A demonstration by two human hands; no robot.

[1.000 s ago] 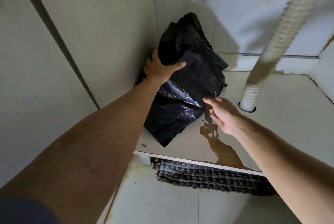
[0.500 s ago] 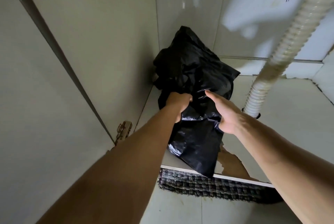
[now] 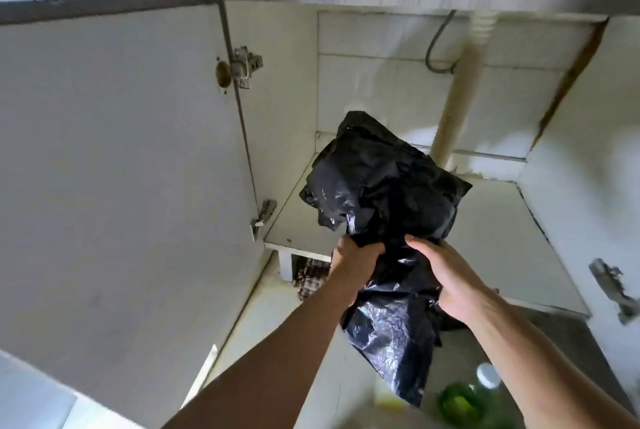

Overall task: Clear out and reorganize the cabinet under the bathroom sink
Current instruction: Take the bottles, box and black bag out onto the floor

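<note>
A crumpled black plastic bag (image 3: 384, 186) hangs in the air in front of the open under-sink cabinet (image 3: 485, 221), clear of its white floor. My left hand (image 3: 353, 255) grips the bag's bunched middle from the left. My right hand (image 3: 450, 276) holds it from the right, fingers wrapped round the plastic. The bag's lower end dangles between my forearms, over the bathroom floor.
The cabinet door (image 3: 121, 169) stands open on the left with its hinges (image 3: 246, 65). A corrugated drain hose (image 3: 453, 110) runs down at the back. A woven mat (image 3: 311, 276) lies under the cabinet base. A green bottle (image 3: 467, 401) stands on the floor at lower right.
Both hands closed on the bag and drew it off the cabinet floor toward me. The camera pulled back, so the whole cabinet opening and door now show.
</note>
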